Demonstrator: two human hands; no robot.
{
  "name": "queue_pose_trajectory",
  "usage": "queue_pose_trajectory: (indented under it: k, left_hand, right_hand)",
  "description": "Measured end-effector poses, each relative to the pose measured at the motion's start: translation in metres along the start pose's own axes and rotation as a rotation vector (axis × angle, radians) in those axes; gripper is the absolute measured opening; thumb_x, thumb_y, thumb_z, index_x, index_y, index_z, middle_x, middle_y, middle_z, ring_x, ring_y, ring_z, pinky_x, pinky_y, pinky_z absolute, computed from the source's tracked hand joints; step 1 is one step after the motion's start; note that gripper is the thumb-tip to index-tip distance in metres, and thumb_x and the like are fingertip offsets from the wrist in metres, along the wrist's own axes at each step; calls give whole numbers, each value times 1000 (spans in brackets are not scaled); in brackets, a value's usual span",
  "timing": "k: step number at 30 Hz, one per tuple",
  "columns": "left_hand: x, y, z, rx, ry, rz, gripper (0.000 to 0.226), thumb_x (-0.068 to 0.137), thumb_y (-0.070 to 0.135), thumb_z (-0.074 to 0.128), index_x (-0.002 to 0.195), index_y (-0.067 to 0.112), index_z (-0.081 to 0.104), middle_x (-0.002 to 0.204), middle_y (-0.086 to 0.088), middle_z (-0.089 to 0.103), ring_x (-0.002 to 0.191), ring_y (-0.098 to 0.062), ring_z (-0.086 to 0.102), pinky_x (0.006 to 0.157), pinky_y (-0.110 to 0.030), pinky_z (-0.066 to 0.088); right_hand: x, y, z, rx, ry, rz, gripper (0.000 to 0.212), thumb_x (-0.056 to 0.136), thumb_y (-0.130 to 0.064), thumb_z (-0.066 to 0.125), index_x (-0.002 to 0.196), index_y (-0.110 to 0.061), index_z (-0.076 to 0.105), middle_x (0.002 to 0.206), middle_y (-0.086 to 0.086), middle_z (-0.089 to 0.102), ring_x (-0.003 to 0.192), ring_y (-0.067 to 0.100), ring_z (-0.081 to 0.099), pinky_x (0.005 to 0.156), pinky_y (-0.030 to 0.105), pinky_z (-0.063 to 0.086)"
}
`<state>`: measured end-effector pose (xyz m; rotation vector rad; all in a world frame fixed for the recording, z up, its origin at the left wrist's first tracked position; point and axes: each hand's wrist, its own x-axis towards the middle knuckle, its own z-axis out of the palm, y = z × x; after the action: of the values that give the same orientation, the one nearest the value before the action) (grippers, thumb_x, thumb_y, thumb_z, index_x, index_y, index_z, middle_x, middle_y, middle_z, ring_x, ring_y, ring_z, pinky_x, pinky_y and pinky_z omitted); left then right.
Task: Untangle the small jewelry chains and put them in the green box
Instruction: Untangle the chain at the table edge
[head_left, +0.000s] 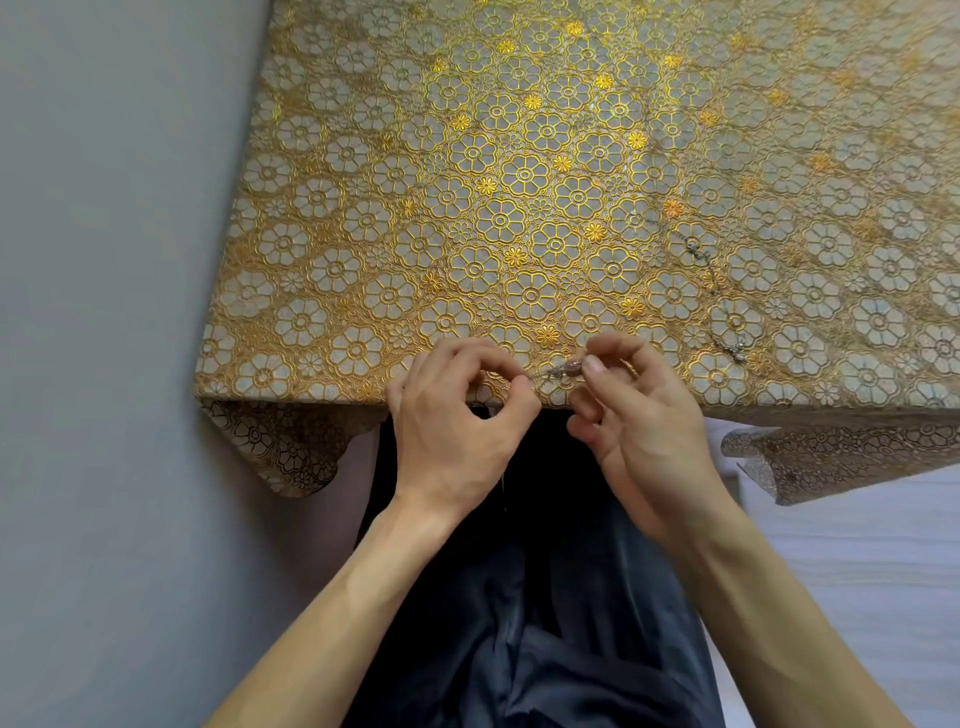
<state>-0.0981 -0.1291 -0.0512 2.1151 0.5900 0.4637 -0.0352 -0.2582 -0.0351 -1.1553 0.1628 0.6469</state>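
A thin silver chain (558, 370) is stretched between my two hands at the near edge of the table. My left hand (457, 415) pinches its left end between thumb and forefinger. My right hand (628, 400) pinches its right end, where a small clasp or charm shows. A second thin chain (709, 270) lies loose on the tablecloth to the right, running from about the middle down to a small cluster near the front edge. No green box is in view.
The table wears a gold floral lace cloth (519, 182) whose edge hangs down at the front. A grey wall (104, 312) is at the left. My dark trousers (545, 597) are below the hands, and white bedding (857, 561) lies at the right.
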Motion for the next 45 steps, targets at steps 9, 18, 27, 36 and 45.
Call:
queue_pose_trajectory:
  k: [9, 18, 27, 36, 45]
  left_hand:
    - [6, 9, -1, 85, -114, -60, 16, 73, 52, 52, 75, 39, 62, 99, 22, 67, 102, -7, 56, 100, -47, 34]
    - [15, 9, -12, -19, -148, -48, 9, 85, 45, 64, 82, 37, 66, 86, 22, 66, 79, -5, 63, 83, -49, 51]
    - [32, 18, -10, -36, -358, 51, 10, 81, 42, 73, 89, 39, 78, 96, 16, 69, 96, -12, 60, 81, -26, 47]
    - [32, 15, -2, -60, -353, 94, 12, 79, 37, 72, 88, 33, 79, 93, 15, 68, 93, -15, 62, 82, -35, 49]
    - [36, 17, -8, -152, -328, -87, 8, 75, 37, 69, 75, 30, 73, 84, 20, 65, 76, -7, 58, 67, -16, 43]
  right_hand:
    - [2, -7, 0, 264, -76, 185, 18, 83, -6, 53, 99, -15, 54, 77, 0, 52, 52, 8, 37, 48, 21, 28]
    - [4, -19, -7, 47, -143, 108, 16, 94, -3, 46, 97, -14, 58, 83, 0, 53, 58, 9, 43, 52, 20, 34]
    - [12, -29, -12, 11, -213, 100, 11, 85, -9, 51, 93, -13, 57, 83, 4, 52, 57, 9, 43, 51, 19, 35]
    - [16, -31, -15, -17, -242, 110, 11, 82, -10, 53, 92, -14, 57, 83, 3, 54, 57, 8, 43, 53, 19, 34]
    - [16, -32, -17, -27, -240, 107, 12, 83, -7, 49, 90, -14, 57, 81, 0, 54, 56, 10, 37, 54, 23, 26]
